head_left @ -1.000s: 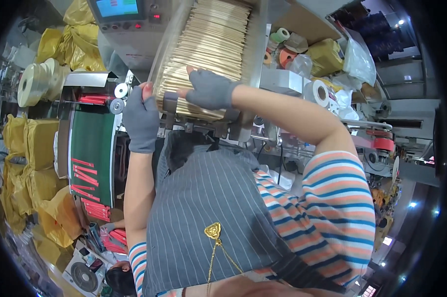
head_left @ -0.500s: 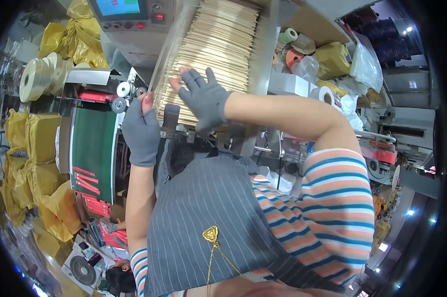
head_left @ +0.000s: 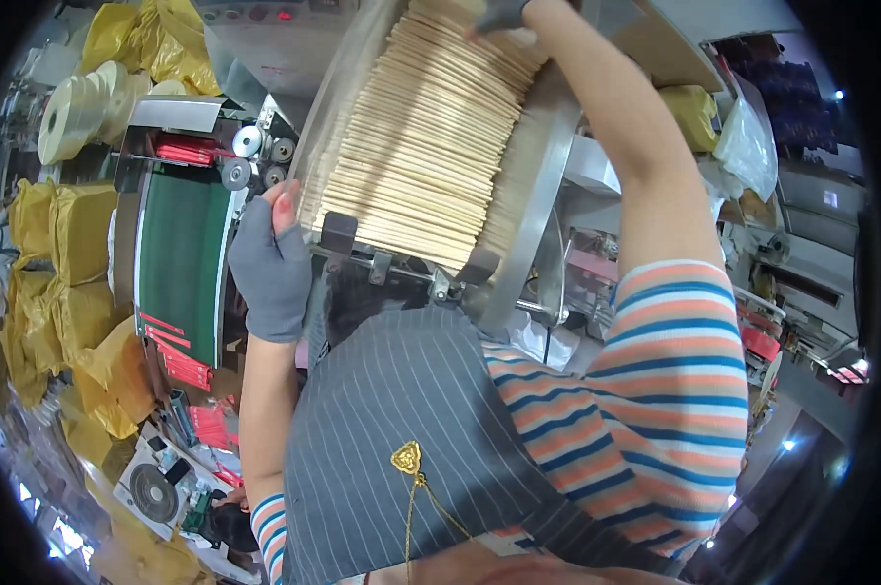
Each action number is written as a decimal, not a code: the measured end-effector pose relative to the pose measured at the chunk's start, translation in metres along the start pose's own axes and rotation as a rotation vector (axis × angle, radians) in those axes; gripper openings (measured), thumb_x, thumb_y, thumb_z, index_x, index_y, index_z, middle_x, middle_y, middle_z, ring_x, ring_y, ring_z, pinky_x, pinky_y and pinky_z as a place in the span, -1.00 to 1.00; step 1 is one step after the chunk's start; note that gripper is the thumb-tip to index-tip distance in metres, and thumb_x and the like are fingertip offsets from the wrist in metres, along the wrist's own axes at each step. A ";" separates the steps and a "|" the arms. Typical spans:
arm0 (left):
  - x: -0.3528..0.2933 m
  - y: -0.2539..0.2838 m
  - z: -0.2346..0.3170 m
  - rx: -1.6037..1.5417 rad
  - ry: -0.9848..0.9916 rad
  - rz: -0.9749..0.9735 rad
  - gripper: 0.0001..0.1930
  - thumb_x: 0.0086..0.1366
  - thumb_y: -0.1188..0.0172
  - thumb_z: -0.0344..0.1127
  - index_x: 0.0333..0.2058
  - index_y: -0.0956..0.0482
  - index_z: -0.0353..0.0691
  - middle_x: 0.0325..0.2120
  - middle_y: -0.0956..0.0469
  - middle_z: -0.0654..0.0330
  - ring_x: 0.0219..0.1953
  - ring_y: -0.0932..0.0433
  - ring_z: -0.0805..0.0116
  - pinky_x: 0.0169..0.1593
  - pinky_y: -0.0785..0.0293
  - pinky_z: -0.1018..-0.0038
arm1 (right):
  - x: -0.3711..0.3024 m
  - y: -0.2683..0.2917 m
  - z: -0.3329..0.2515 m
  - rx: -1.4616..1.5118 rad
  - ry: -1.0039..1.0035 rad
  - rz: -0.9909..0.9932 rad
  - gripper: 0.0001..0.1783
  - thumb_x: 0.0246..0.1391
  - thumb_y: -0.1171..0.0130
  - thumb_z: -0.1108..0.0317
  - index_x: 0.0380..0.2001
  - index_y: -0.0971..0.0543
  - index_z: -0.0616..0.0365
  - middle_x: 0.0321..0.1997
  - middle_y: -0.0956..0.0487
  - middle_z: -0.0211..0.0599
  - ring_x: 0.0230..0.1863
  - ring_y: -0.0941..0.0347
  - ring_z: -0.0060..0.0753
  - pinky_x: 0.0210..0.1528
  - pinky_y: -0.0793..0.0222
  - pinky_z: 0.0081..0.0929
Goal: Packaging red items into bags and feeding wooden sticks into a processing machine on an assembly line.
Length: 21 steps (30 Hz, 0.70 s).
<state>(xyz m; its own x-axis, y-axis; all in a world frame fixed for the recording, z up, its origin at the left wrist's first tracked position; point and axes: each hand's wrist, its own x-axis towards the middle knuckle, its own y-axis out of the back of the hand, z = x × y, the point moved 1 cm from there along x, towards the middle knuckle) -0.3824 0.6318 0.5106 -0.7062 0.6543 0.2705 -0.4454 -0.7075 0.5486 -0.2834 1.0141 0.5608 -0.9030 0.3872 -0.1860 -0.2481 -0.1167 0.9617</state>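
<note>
Pale wooden chopsticks [head_left: 421, 136] lie stacked crosswise in a long metal hopper with see-through sides, filling its middle. My left hand [head_left: 270, 263], in a grey fingerless glove, is closed at the near left corner of the hopper's side wall [head_left: 322, 127], its thumb against the edge. At the far end, my right hand [head_left: 504, 18], gloved alike, reaches over the chopsticks; it is cut by the picture's top edge and its fingers are mostly hidden. Dark metal tabs [head_left: 339, 233] stand at the near end of the stack.
Left of the hopper runs a green conveyor belt [head_left: 182, 253] with red narrow packets [head_left: 182, 366] at its near end. Rollers [head_left: 248, 142] sit beside it. Yellow bags [head_left: 80, 234] are piled far left. A co-worker [head_left: 228, 522] is at the lower left.
My right hand has swept from the near left of the chopsticks to the far right end. My left hand stays at the hopper's side wall. More of the stack now shows.
</note>
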 end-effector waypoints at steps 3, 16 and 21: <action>-0.002 -0.002 -0.003 -0.002 -0.009 0.023 -0.76 0.35 0.02 -0.28 -0.22 -0.56 -0.31 -0.41 -0.57 0.07 -0.39 -0.55 0.22 -0.29 -0.41 0.45 | 0.023 0.022 0.037 0.390 0.135 0.011 0.17 -0.28 -0.23 -0.35 0.26 -0.11 0.22 0.34 -0.08 0.10 0.36 0.01 -0.02 0.34 0.07 -0.20; -0.001 -0.001 -0.006 0.033 -0.046 0.019 -0.77 0.34 0.02 -0.31 -0.23 -0.56 -0.33 -0.39 -0.58 0.03 -0.36 -0.56 0.20 -0.27 -0.43 0.45 | -0.071 -0.018 -0.086 0.539 0.098 -0.342 -0.76 -0.16 -0.11 0.27 -0.42 -0.61 0.16 -0.40 -0.59 -0.13 -0.33 -0.51 -0.14 -0.23 -0.40 -0.34; 0.002 -0.004 -0.006 -0.009 -0.098 0.050 -0.78 0.33 0.01 -0.30 -0.25 -0.57 -0.29 -0.43 -0.58 0.04 -0.41 -0.56 0.16 -0.32 -0.44 0.43 | -0.055 -0.063 -0.100 0.201 0.057 -0.285 -0.79 -0.20 -0.12 0.42 -0.42 -0.62 0.24 -0.35 -0.60 0.01 -0.32 -0.54 0.01 -0.31 -0.45 -0.25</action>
<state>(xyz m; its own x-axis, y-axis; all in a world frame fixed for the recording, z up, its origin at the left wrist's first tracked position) -0.3858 0.6340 0.5042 -0.6708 0.6410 0.3731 -0.4162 -0.7417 0.5260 -0.2536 0.9090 0.4906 -0.8271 0.3259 -0.4579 -0.4240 0.1729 0.8890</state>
